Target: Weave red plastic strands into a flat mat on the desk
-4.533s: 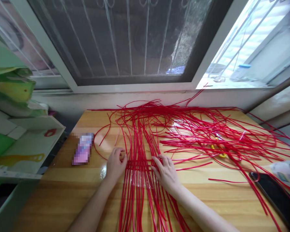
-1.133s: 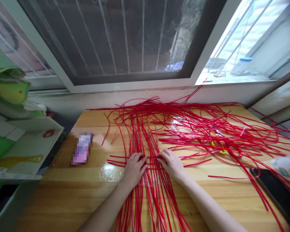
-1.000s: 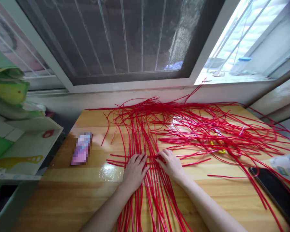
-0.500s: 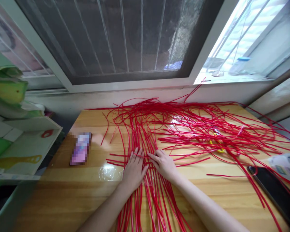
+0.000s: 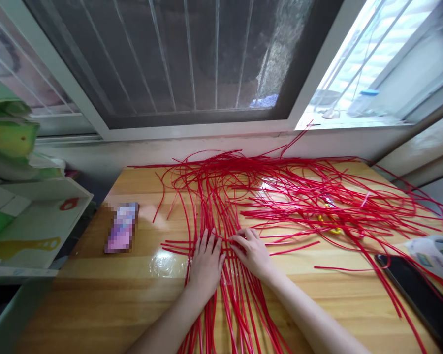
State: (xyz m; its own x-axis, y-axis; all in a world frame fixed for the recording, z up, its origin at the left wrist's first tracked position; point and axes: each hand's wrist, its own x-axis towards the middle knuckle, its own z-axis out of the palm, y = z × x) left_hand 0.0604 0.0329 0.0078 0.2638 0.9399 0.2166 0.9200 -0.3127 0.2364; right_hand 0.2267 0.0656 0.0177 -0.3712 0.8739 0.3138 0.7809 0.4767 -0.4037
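Long red plastic strips run lengthwise over the wooden table, crossed by a few crosswise strips in a small woven section between my hands. My left hand lies flat over the left side of the weave, fingers stretched out and pointing away from me. Over the right side, my right hand has bent fingers, with thumb and index finger closed at a crosswise strip near the weave's far edge. The strip parts under both palms are hidden.
Loose red strips tangle across the back and right, partly covering yellow-handled scissors. A black phone and a tape roll sit right. A pixelated phone-like object lies left; clear tape is beside the weave.
The uppermost crosswise strip has moved slightly toward me, closer to the one below it. Both hands have slid a little toward me with it.
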